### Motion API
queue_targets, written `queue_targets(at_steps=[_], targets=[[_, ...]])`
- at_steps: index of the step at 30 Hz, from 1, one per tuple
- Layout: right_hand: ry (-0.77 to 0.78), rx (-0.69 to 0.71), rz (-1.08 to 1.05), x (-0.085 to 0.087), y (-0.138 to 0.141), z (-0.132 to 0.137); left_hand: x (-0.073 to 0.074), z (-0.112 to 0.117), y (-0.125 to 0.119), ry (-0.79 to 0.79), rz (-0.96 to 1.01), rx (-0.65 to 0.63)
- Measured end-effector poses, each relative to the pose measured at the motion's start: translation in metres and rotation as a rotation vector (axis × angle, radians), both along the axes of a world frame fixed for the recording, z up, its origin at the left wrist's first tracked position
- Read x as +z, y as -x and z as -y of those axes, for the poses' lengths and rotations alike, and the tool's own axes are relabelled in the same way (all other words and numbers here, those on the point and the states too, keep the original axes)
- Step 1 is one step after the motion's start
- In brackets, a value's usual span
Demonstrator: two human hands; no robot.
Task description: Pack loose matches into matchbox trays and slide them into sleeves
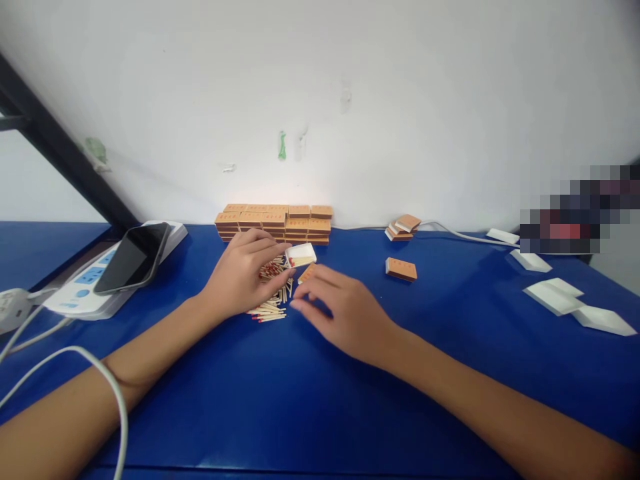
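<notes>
A heap of red-tipped matches point(273, 303) lies on the blue table point(310, 393). My left hand point(245, 273) rests over the heap, fingers curled, touching a white inner matchbox tray point(301, 254) at its left end. My right hand point(343, 310) lies palm down beside the heap, fingers stretched toward the matches, next to an orange matchbox sleeve point(307, 272). What the left fingers hold, if anything, is hidden.
Stacked orange matchboxes point(275, 221) line the wall behind the heap. A single box point(401, 269) and a small pile point(403, 227) sit to the right. White trays point(553, 295) lie far right. A phone point(134, 257) rests on a power strip point(83, 287) with white cables at left.
</notes>
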State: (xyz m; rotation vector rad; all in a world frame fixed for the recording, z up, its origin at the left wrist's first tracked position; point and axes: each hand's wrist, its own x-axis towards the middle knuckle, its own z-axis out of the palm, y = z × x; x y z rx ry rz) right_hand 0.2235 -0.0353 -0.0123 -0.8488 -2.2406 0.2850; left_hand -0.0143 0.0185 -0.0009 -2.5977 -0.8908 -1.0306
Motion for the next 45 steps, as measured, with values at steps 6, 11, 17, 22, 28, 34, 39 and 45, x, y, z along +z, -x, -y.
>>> queue_targets(at_steps=[6,11,17,22,28,34,39,45], targets=[[0.194,0.095,0.107,-0.011,0.02,0.005,0.0,-0.001,0.0,-0.008,0.008,0.016],[0.243,0.062,0.159,-0.008,0.02,0.004,0.001,0.001,-0.002,-0.015,-0.005,0.017],[0.22,0.052,0.134,-0.009,0.018,0.006,0.0,0.001,-0.002,0.005,0.0,0.018],[0.229,0.041,0.131,-0.009,0.019,0.005,-0.001,0.001,-0.002,0.013,0.003,0.024],[0.225,0.033,0.172,-0.007,0.02,0.006,-0.001,0.002,-0.002,0.036,0.01,0.022],[0.174,0.037,0.23,-0.003,0.015,0.005,-0.001,-0.001,0.0,0.008,-0.01,0.02],[-0.026,-0.107,0.104,0.007,-0.012,-0.014,0.0,0.001,-0.001,0.022,-0.035,-0.012],[-0.134,-0.244,0.122,0.007,-0.029,-0.033,0.002,0.008,-0.005,0.052,-0.041,-0.08]])
